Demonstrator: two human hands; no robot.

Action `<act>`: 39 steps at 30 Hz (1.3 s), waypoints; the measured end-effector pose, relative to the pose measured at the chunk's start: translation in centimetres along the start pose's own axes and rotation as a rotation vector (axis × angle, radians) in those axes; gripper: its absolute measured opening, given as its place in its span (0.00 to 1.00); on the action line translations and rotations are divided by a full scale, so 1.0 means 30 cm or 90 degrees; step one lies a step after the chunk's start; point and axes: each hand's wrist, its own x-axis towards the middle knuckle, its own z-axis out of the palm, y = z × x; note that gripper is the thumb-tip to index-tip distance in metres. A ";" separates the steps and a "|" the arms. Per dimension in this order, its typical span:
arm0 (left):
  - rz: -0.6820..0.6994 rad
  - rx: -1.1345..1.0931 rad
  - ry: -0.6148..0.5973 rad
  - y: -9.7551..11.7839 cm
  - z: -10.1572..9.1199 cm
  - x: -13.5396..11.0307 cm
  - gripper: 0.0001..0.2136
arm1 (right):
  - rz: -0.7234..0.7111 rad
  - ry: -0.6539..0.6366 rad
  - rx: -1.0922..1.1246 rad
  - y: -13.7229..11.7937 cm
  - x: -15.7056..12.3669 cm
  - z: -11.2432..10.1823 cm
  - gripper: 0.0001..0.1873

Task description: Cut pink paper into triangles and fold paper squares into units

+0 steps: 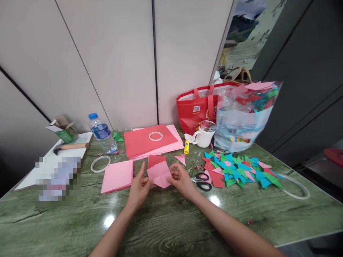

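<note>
Pink paper [160, 174], creased, part-folded, is pinched between left hand [139, 186] and right hand [182, 181]; red part [156, 160] beyond, from here maybe a second sheet. Folded already: coloured pieces [237, 170] heaped right of the right hand. Unfolded: squares [117, 176] stacked just left of the left hand.

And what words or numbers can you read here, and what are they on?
"PAPER": sideways along the plastic bag; the word before it is blurred.
Red bag: a QR code; the yellow lettering is too small to read.
Bottle, green box, yellow tube: print too small or blurred.
No readable numbers.
</note>
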 end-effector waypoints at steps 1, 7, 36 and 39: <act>-0.003 -0.001 -0.011 0.000 -0.001 0.002 0.44 | -0.012 0.009 -0.007 0.002 0.001 -0.003 0.15; 0.052 -0.046 -0.072 0.009 0.011 0.000 0.44 | -0.091 -0.002 -0.156 0.019 0.001 -0.003 0.03; 0.057 0.036 -0.073 -0.051 -0.026 0.033 0.21 | -0.110 -0.087 -0.152 -0.017 -0.029 0.010 0.11; 0.053 0.024 -0.101 -0.043 -0.021 0.025 0.23 | -0.146 -0.078 -0.207 -0.041 -0.027 -0.001 0.09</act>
